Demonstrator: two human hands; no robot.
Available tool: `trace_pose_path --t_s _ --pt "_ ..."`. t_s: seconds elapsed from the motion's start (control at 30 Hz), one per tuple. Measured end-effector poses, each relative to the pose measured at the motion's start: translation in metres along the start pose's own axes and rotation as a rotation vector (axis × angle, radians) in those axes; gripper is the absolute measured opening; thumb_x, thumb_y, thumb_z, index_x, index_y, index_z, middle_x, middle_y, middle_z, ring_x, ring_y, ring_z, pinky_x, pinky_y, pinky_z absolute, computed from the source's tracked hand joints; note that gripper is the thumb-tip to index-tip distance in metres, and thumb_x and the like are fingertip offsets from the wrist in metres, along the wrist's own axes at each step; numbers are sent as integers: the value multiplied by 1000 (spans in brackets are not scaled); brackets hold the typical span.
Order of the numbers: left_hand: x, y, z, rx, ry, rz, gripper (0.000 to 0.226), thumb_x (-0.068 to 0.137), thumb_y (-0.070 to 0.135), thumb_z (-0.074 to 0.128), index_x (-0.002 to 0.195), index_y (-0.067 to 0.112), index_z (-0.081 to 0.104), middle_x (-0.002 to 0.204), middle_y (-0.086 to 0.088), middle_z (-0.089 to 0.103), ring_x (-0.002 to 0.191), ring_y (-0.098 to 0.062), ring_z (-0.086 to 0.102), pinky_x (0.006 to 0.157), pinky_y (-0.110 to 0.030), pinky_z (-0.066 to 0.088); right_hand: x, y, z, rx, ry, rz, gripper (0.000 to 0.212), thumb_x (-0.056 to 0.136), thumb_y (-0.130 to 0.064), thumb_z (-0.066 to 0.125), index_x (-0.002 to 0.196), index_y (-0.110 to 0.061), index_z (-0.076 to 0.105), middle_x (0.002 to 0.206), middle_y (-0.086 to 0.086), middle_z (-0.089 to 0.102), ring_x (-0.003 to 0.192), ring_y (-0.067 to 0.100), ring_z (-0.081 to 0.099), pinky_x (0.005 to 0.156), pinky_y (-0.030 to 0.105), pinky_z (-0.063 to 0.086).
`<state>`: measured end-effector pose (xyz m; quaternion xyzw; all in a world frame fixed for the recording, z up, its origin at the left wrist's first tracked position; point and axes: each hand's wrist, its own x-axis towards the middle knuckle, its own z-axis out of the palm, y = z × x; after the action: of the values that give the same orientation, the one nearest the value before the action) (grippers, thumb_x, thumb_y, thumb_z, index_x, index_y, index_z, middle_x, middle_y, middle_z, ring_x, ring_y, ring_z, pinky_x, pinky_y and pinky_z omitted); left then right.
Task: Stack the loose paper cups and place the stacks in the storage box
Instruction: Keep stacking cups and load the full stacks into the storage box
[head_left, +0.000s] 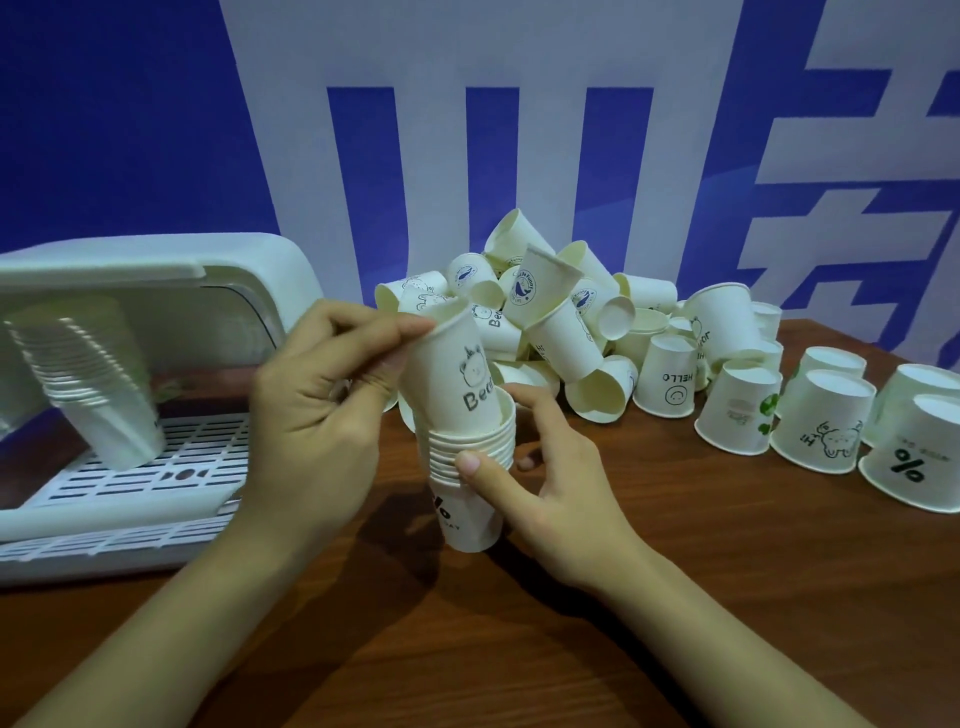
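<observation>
A person's left hand (317, 410) pinches the rim of a white paper cup (457, 371) printed with a bear's face and the word "Bear", its base tilted into the mouth of a stack of cups (470, 478) standing upright on a brown wooden table (701, 597). The right hand (540, 478) curls around the stack, thumb across its ringed rims and fingers behind it. The bottom cup of the stack shows part of a black percent sign and small lettering.

Behind the hands, a heap of loose cups (540, 312) lies jumbled against a blue and white wall (156, 130), some on their sides, some mouth up, bearing round blue emblems and line drawings. To the right, more cups stand upside down in rows (810, 415), printed with "HELLO" and a smile, a green clover, a bear and a percent sign.

At left, the white storage box (260, 270) lies open toward the camera, with a slatted tray as its floor. A leaning stack (98, 384) already rests inside it, blurred behind a clear lid.
</observation>
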<state>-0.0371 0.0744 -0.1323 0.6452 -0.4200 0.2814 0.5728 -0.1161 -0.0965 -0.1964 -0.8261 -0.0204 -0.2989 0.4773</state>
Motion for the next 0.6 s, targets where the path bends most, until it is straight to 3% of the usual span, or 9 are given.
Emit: trace_pose_path --t_s 0.13,0.23,0.33,0.47,0.6 --pt "-6 -7 6 35 -186 -28 26 93 9 65 106 28 78 106 5 67 107 -16 65 92 -19 48 1 2 2 7 20 4 64 82 -64 65 136 -32 53 120 -23 68 111 3 63 83 20 45" --pt "-12 -7 11 76 -178 -38 27 89 18 70 111 30 76 124 7 60 122 -20 60 100 -26 48 1 4 0 15 19 -1 65 83 -63 66 137 -30 53 121 -18 69 113 5 64 84 19 44" --pt "-17 -11 14 -20 -140 -116 49 82 33 73 129 22 63 134 2 59 130 -19 58 104 -30 50 1 5 -1 7 13 4 66 84 -65 65 140 -32 51 126 -17 67 119 7 62 87 21 44" --pt "-23 -21 19 -157 -137 -346 78 71 50 77 141 23 53 140 9 63 132 -9 58 112 -40 48 1 5 -1 17 19 -4 65 85 -62 66 140 -32 51 126 -19 66 120 4 61 87 17 44" --pt "-29 -27 22 -106 -162 -354 56 78 53 73 127 26 68 128 9 71 124 -15 65 105 -54 51 1 6 -2 31 21 5 64 85 -62 66 139 -32 51 124 -18 68 117 4 63 84 22 49"
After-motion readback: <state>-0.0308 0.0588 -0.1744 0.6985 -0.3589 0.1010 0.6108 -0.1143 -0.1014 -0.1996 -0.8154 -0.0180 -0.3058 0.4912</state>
